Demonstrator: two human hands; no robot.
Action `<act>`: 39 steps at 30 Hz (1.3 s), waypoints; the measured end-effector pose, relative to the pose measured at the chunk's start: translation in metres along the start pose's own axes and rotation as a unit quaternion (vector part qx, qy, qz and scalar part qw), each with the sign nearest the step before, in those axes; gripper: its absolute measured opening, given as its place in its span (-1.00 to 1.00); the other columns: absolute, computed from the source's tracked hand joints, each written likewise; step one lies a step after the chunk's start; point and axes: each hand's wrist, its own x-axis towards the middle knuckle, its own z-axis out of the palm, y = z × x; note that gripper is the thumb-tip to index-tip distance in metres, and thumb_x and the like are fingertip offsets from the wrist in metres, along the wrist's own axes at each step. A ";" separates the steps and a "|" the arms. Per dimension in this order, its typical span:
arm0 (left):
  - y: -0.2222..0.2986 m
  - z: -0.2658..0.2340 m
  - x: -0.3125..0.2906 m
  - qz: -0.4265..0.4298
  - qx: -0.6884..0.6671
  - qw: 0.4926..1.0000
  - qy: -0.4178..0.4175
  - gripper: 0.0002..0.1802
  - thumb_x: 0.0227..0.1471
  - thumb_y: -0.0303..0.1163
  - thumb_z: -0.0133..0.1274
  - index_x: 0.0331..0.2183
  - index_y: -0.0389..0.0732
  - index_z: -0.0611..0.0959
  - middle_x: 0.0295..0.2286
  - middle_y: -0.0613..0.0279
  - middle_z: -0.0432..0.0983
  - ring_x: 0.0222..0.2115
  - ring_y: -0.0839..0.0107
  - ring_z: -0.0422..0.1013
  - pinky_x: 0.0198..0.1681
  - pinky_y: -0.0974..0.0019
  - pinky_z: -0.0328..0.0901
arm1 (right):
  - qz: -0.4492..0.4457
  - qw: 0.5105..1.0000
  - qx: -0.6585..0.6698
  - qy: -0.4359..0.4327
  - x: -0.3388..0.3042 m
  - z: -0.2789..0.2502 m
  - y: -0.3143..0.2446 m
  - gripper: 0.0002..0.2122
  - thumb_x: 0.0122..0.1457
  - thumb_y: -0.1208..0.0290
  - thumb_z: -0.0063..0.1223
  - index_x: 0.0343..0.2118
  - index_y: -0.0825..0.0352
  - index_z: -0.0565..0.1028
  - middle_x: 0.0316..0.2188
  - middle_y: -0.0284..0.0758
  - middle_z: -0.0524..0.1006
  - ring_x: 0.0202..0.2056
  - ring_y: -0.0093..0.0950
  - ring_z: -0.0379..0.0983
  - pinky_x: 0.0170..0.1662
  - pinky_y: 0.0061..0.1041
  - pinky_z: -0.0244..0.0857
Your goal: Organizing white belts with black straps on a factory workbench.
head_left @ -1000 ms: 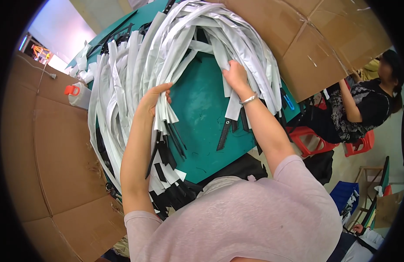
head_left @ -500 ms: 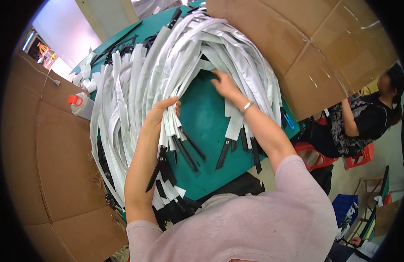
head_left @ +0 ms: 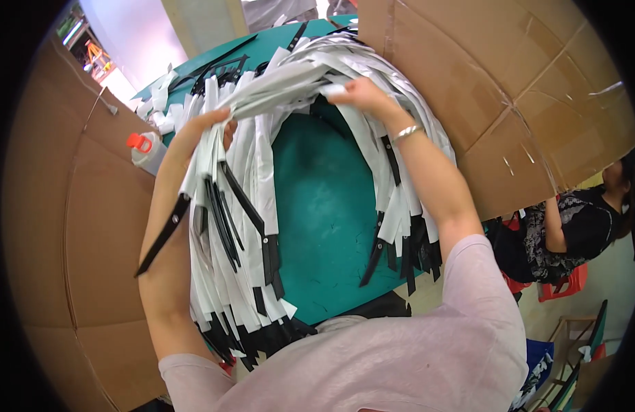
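Where the left hand [head_left: 204, 125] is: ten o'clock, grip closed around white strips [head_left: 276, 89].
Right hand [head_left: 367, 98]: one o'clock, at the strips, grip impossible to tell.
Green table [head_left: 321, 213]: strips arch clockwise, seven to four.

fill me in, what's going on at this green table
A person is handling long white-covered strips with black ends. The left hand grips a bunch of them, lifted at the left side, its black ends hanging down. The right hand is by the top of the arch, fingertips at some white material; blur hides whether it grips. More strips lie in an arch on the green table. At the right, another person sits beyond a big cardboard sheet.
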 end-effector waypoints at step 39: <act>-0.231 -0.029 -0.077 0.151 0.340 0.897 0.240 -0.17 -0.30 -0.60 0.14 0.07 -0.33 0.16 -0.13 -0.01 0.38 -0.12 0.20 0.36 -0.04 0.31 0.25 | 0.034 0.924 0.099 0.369 -0.046 0.192 0.019 -0.44 -0.15 0.30 0.25 -0.08 0.45 0.33 -0.22 -0.05 0.44 -0.15 -0.19 0.36 -0.06 -0.29 0.23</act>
